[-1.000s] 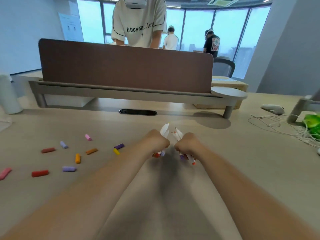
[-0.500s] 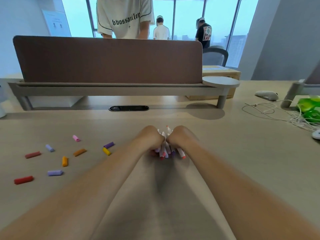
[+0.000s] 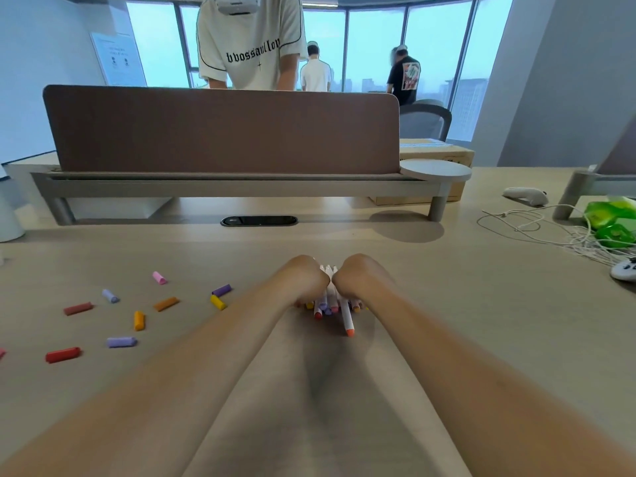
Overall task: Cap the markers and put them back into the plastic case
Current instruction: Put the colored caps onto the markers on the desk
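My left hand [image 3: 304,280] and my right hand [image 3: 358,278] sit side by side on the desk, both curled round one bundle of white uncapped markers [image 3: 328,301]. The coloured ends of the markers poke out toward me under the hands. One marker with an orange end [image 3: 347,320] sticks out farther than the others. Several loose caps lie scattered on the desk to the left: a red cap [image 3: 63,354], a lilac cap [image 3: 120,341], an orange cap [image 3: 138,320], a yellow cap [image 3: 217,301] and a pink cap [image 3: 159,277]. No plastic case is in view.
A brown divider screen [image 3: 220,129] on a grey shelf runs across the back of the desk. White cables [image 3: 537,225], green packaging [image 3: 612,218] and white controllers [image 3: 525,195] lie at the right. A person stands behind the screen.
My two hands have come together, merging two handfuls of markers into one bundle and lowering it onto the desk. One marker with an orange end has slid out toward me.
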A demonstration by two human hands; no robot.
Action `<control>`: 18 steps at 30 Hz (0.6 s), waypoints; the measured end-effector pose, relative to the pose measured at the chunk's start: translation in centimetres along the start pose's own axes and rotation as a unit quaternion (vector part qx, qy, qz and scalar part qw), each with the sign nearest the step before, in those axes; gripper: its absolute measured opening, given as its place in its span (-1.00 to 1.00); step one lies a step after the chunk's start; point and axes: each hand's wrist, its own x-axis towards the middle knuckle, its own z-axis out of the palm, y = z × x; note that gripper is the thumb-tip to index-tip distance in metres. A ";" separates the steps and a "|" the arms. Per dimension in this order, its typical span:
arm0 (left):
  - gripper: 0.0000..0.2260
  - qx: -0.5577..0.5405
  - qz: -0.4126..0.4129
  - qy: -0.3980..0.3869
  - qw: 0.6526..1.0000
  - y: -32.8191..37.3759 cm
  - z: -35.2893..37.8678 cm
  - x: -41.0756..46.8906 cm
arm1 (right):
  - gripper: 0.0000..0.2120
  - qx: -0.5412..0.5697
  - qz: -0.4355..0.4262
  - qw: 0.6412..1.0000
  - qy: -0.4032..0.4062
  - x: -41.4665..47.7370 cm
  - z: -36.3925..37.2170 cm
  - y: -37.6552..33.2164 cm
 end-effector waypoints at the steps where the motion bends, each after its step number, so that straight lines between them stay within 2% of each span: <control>1: -0.74 0.007 0.001 -0.001 1.000 0.0 0.0 -0.1 | -0.74 -0.001 0.005 1.000 -0.005 -0.1 0.0 0.0; 3: -0.68 0.007 0.010 -0.006 1.000 -0.2 0.0 -0.1 | -0.75 -0.006 0.013 1.000 -0.010 -0.5 -0.1 0.2; 7: -0.74 0.017 0.022 0.023 0.999 -1.1 -0.5 -0.2 | -0.81 -0.001 0.024 1.000 -0.003 -0.9 0.0 0.4; 10: -0.68 0.010 0.029 0.036 0.999 -1.5 -1.1 -0.9 | -0.91 0.013 0.040 0.999 0.022 -1.3 0.5 0.1; 12: -0.67 0.001 0.037 0.046 0.998 -2.1 -1.7 -1.3 | -0.89 0.013 0.048 0.998 0.050 -1.7 0.8 -0.4; 15: -0.68 -0.011 0.056 0.061 0.996 -3.6 -2.9 -2.1 | -0.86 0.005 0.017 0.995 0.103 -2.7 0.9 -1.4; 18: -0.69 0.015 0.062 0.068 0.996 -5.5 -4.7 -3.2 | -0.83 0.029 -0.053 0.993 0.106 -3.9 1.7 -3.4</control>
